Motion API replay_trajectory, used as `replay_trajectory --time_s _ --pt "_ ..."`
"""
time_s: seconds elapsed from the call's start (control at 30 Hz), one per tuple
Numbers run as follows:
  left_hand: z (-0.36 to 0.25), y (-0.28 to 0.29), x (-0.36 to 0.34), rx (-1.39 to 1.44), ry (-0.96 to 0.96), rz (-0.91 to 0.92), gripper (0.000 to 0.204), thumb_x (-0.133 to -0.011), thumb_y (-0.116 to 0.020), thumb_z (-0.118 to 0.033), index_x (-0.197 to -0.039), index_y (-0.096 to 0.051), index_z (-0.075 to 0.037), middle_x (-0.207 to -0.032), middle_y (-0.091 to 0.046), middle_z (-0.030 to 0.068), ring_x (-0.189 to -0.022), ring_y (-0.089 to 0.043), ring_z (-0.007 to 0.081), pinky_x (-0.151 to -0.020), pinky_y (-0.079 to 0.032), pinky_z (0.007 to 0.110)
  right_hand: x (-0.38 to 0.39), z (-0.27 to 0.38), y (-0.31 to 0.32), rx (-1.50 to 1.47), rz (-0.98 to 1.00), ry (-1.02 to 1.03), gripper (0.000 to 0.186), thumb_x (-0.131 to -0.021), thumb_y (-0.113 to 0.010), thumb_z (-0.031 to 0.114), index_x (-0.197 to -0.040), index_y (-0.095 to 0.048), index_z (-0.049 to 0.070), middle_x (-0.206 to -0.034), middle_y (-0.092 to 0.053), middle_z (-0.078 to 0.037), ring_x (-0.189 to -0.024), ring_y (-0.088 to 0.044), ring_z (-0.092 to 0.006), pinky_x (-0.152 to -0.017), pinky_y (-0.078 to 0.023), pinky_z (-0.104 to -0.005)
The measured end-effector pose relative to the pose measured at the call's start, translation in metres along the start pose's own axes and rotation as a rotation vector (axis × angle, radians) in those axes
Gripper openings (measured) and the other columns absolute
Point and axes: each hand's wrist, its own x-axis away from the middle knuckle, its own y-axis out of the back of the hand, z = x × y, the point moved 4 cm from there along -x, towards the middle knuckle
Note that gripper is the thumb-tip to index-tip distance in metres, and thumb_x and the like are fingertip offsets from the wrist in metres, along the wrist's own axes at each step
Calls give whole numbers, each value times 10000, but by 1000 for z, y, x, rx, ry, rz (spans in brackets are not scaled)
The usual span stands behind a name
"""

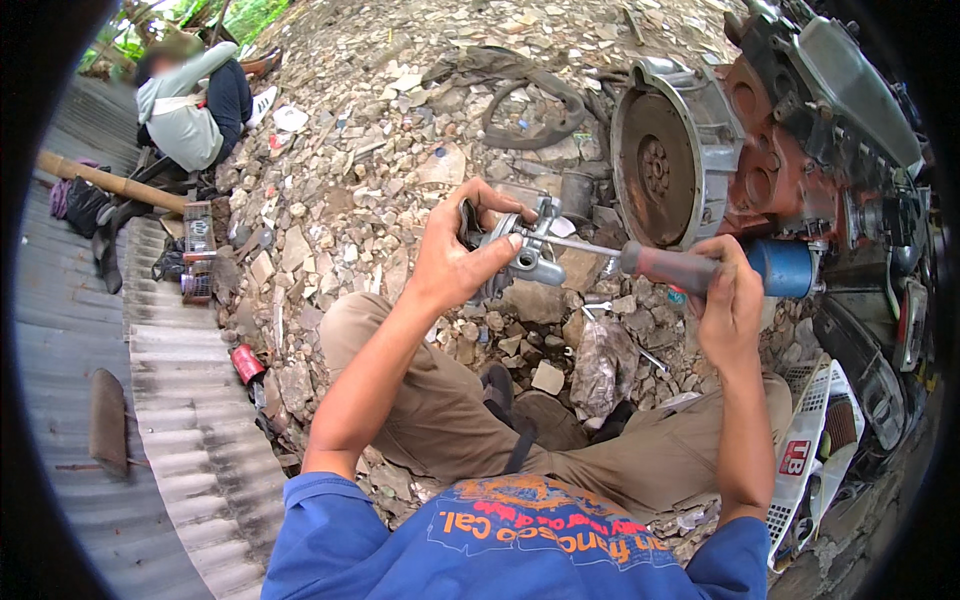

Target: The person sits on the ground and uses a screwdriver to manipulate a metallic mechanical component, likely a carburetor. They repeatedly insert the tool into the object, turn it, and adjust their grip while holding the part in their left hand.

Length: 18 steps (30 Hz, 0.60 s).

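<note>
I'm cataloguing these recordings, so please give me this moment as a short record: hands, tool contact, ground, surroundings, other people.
Left hand: holds metal part
Right hand: grips screwdriver by its handle
Tool contact: shaft reaches the metal part; exact contact unclear
Ground: loose stones, wrench
Right side: engine, white basket
Left side: corrugated sheets
Other people: one person, upper left

The one view looks down and forward from the wearer's head, fisheye-wide, corners black. Nearest is the shirt (400, 562), lower edge; left hand (455, 255) and right hand (730, 305) are close, centre to right; ground (390, 125) recedes topward, a person (195, 125) far upper left.
</note>
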Motion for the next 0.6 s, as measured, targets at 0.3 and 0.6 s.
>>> replay_trajectory --time_s 0.3,0.6 --pt "32 -36 9 348 161 47 402 -763 -688 -241 -1057 -554 -1 -1085 -677 205 -1019 -650 247 -915 -522 380 22 -17 8 4 -158 35 427 -915 -722 314 -1152 -552 0 -1049 -618 -65 -945 -575 -133 -854 -467 -280" --pt "47 -74 21 1119 446 219 484 -725 -612 -334 -1092 -544 -27 -1098 -637 227 -1045 -633 323 -901 -548 442 12 -41 43 -430 -505 -58 358 -1068 -438 348 -1053 -605 32 -947 -610 -70 -757 -549 -83 -600 -432 -231"
